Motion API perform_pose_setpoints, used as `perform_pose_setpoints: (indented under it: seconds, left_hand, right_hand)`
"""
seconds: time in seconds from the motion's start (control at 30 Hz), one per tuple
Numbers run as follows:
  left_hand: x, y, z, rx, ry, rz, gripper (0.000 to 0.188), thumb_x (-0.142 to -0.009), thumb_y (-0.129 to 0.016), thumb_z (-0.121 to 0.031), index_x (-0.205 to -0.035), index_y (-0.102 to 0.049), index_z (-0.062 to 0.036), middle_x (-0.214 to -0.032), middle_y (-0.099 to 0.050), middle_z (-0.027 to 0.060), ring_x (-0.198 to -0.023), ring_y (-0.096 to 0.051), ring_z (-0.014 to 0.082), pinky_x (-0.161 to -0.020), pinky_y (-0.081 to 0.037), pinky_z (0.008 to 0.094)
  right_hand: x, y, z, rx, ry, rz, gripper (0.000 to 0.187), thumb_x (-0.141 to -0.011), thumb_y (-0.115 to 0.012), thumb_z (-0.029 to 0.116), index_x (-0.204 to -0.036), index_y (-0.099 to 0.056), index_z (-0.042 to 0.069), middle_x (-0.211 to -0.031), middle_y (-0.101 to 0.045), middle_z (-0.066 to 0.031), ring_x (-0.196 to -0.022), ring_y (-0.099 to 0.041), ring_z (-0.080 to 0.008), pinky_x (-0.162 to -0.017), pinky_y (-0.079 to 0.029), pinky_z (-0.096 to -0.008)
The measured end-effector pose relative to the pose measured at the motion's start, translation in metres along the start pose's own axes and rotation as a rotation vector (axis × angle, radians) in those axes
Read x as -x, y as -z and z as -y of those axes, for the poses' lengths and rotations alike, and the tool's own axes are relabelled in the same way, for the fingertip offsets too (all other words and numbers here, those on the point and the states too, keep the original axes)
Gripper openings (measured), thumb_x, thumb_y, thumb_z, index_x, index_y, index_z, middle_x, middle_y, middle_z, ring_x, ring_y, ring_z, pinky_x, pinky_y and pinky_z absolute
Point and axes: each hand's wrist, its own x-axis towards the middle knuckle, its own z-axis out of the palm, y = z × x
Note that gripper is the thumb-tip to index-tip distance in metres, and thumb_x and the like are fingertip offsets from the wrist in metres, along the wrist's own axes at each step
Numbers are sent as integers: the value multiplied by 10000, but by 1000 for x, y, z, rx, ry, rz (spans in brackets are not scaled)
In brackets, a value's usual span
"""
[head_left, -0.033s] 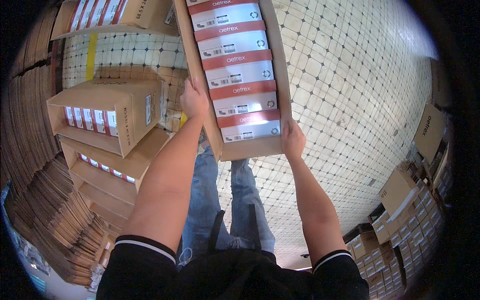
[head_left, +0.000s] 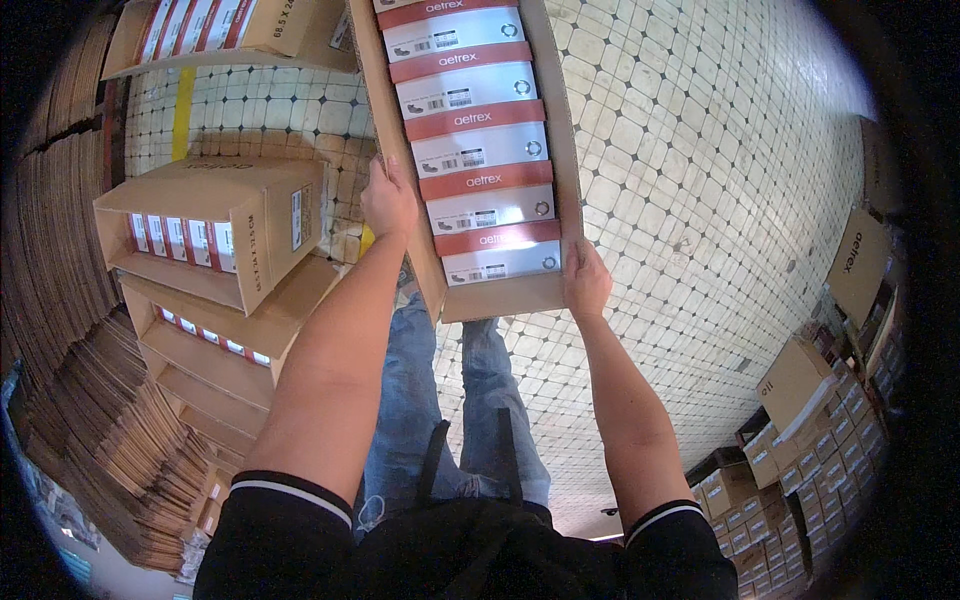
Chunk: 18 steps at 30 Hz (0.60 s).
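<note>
A long open cardboard carton (head_left: 505, 300) is held out in front of me, above the tiled floor. Inside it stands a row of several white shoe boxes (head_left: 483, 210) with red lids, their labelled ends facing up. My left hand (head_left: 389, 197) is closed on the carton's left wall, fingers along the outer side. Lower down on the opposite side, my right hand (head_left: 587, 280) grips the right wall close to the near corner. The carton's far end runs out of the picture at the top.
On the left, cartons with similar shoe boxes (head_left: 185, 240) inside include one open carton (head_left: 272, 235) resting on others. Tall stacks of flattened cardboard (head_left: 65, 260) line the far left. Stacked brown boxes (head_left: 820, 480) stand at the right. Yellow tape (head_left: 183, 115) marks the tiled floor (head_left: 670, 190).
</note>
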Motion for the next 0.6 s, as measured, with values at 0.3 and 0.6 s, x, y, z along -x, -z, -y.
perform_pose_setpoints:
  seconds: [0.3,0.6]
  left_hand:
    - [1,-3,1,-51,30,14,397,-988,-393,-356,-1143,-548,-25,-912,-657,260,-842,-629,457,-721,-493,548]
    - [-2,2,2,-18,43,75,384,-982,-407,-354,-1092,-549,-15,-863,-652,261,-809,-625,462,-698,-481,560]
  right_hand:
    - [5,-7,5,12,2,-28,245,-916,-568,254,-1148,-612,189,-900,-672,-116,-768,-653,-343,-630,-515,-457]
    - [4,-6,6,42,-18,6,257,-922,-562,257,-1156,-604,160,-906,-670,-120,-778,-650,-339,-641,-512,-448]
